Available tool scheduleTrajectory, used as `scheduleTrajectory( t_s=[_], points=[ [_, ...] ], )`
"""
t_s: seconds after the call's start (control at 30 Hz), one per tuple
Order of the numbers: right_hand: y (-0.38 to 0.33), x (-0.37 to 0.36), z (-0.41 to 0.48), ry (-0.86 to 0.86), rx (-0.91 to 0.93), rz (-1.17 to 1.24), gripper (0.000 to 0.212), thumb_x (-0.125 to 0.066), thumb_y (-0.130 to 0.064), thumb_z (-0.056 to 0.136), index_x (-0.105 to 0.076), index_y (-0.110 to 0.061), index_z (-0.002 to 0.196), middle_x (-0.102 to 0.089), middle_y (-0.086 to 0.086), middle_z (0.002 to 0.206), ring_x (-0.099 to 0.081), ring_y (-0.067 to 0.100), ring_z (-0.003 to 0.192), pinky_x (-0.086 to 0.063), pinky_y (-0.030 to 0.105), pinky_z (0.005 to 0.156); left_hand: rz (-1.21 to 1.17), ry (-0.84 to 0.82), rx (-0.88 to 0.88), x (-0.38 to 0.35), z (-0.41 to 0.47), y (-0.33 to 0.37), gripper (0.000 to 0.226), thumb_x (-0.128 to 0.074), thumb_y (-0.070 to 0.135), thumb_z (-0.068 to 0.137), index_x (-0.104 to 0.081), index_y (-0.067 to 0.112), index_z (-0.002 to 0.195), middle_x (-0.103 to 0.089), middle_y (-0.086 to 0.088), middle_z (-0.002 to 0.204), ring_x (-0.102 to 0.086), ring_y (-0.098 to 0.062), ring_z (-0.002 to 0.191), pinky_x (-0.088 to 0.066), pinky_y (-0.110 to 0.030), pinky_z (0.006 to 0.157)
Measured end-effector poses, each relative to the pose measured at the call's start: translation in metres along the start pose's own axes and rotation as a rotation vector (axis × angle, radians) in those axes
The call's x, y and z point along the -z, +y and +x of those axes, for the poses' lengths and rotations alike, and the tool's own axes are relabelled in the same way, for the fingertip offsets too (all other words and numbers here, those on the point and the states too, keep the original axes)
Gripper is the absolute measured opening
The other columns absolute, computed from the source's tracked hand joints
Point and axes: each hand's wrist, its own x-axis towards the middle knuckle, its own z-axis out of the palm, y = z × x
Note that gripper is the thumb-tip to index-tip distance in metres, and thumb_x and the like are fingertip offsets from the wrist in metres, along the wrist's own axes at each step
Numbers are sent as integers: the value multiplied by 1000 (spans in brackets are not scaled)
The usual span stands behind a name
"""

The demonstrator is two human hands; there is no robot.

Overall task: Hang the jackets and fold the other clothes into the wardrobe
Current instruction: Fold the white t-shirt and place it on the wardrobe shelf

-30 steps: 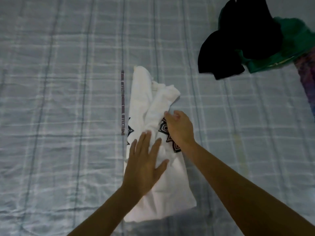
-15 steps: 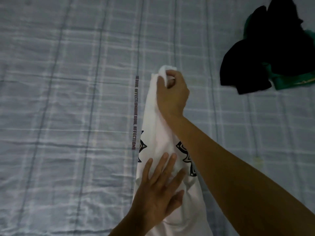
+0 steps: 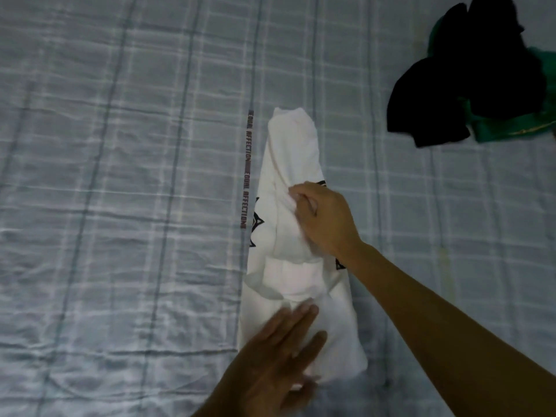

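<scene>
A white T-shirt [image 3: 293, 152] with a black printed pattern lies in a narrow lengthwise fold on the bed, its far end doubled over toward me. My right hand [image 3: 325, 221] pinches a bunch of the folded-over cloth near the shirt's middle. My left hand [image 3: 279, 356] lies flat with fingers spread on the near end of the shirt, pressing it down. The print is mostly hidden under the fold and my right hand.
The bed is covered by a pale blue checked sheet [image 3: 120, 206] with a strip of printed lettering [image 3: 248, 170] just left of the shirt. A heap of black clothes [image 3: 469, 73] over a green garment [image 3: 511, 127] lies at the far right.
My right hand, which gripped the shirt's far end half a second ago, has pulled it back toward me, doubling the shirt over. My left hand slid nearer, still flat on the shirt.
</scene>
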Motion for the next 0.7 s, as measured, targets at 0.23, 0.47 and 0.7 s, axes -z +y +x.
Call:
scheduleTrajectory(
  t_s=[0.23,0.47,0.7],
  points=[
    [-10,6,-123,32,154,-162,36,-39,-20,92,-57,-11,122,-52,12,132,-46,24,123,-41,41,101,158,-88,75,-2,-34,6,72,-49,26,79,-28,23,148,-24,-18,153,-19,-36,142,-19,-58,109],
    [-6,-1,-223,-196,419,-516,71,-68,-35,68,-41,-18,132,-40,10,142,-33,28,136,-15,49,115,90,94,148,-3,-29,4,63,-57,37,88,-34,15,142,-34,-28,144,-25,-48,136,-25,-68,104],
    [-4,-5,-195,-179,180,-513,61,-83,-36,53,-64,-17,106,-68,5,101,-65,24,93,-46,38,85,-153,161,237,18,-21,-1,48,-63,40,76,-53,18,118,-67,-13,110,-62,-30,107,-56,-43,81]
  ],
)
